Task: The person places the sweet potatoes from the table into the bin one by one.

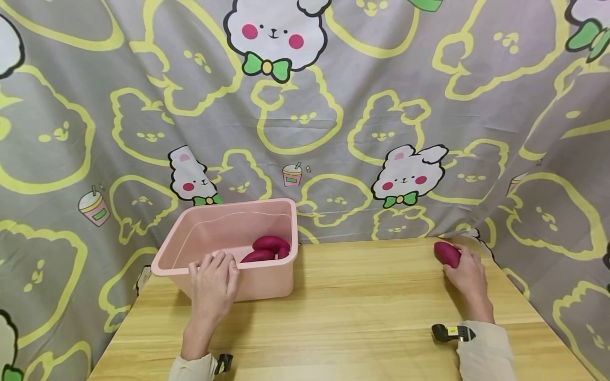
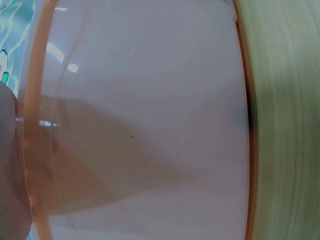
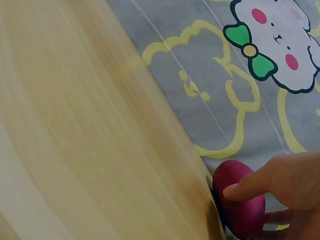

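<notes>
A pink plastic bin point(image 1: 264, 280) stands on the left of the table, with several purple-red sweet potatoes point(image 1: 270, 243) at its right end. Over the bin's near rim my left hand point(image 1: 212, 283) bends its fingers and grips it; in the left wrist view the bin wall point(image 2: 150, 150) fills most of the picture. Far to the right, close to the back edge, my right hand point(image 1: 469, 275) holds another purple-red sweet potato point(image 1: 447, 254). Its thumb lies along the smooth oval side of that sweet potato point(image 3: 240, 215) in the right wrist view.
The wooden tabletop point(image 1: 352, 307) stretches between the bin and my right hand. A grey curtain point(image 1: 329, 132) with a rabbit print hangs right behind the table's back edge and around both sides. A dark strap point(image 1: 450, 332) sits on the right sleeve.
</notes>
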A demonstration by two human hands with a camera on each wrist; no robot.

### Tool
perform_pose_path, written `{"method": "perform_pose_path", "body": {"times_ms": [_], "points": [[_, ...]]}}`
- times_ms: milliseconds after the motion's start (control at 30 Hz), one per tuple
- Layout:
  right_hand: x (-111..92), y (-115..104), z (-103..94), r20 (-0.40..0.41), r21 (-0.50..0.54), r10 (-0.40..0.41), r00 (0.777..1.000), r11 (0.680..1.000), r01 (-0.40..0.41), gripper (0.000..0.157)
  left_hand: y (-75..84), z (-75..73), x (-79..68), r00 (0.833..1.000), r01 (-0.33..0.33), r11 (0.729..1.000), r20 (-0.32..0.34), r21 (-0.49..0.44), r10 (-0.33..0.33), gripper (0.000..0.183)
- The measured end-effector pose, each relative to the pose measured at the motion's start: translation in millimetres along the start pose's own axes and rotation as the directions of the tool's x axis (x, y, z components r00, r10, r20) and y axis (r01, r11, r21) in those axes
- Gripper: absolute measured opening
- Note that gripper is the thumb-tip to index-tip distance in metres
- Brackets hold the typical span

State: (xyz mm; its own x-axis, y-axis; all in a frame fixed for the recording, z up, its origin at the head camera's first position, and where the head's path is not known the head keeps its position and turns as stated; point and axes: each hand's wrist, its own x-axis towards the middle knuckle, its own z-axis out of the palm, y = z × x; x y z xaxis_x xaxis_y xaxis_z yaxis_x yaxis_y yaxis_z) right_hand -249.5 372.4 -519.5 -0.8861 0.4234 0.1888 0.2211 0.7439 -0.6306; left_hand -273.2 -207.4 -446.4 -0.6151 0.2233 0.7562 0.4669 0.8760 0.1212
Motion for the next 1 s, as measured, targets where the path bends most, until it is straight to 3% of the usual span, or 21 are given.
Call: {"method": "perform_pose_path", "body": {"times_ms": [1000], "points": [[-5,-11,-10.1,-0.094,0.038,-0.05,0.994,0.998,0.054,0.057,0.5,-1.0,-2.0,1.0,-0.003,1.0,0.0,-0.001,0.003,0.029]]}}
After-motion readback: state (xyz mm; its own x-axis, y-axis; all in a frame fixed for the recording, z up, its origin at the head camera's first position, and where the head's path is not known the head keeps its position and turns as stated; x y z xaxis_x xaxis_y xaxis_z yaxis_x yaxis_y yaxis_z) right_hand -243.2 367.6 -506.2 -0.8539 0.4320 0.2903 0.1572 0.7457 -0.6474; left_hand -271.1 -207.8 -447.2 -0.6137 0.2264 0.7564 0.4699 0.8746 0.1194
